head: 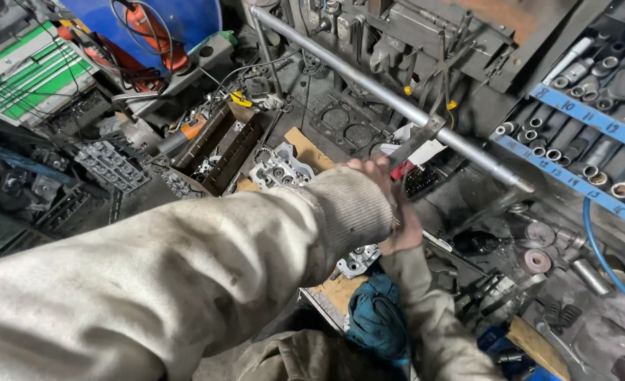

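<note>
My left hand [372, 173] and right hand [404, 229] meet at one flat metal bar [415, 141], but whether either is clamped on it I cannot tell. The bar's long axis runs up and right from my hands to one long silver rod [390, 99], which crosses the desk [595, 331] diagonally; my left hand is nearer it.

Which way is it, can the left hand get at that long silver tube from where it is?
Probably yes. The left hand is raised just below the silver tube, with only a flat metal bar hanging between them; nothing else blocks it.
</note>
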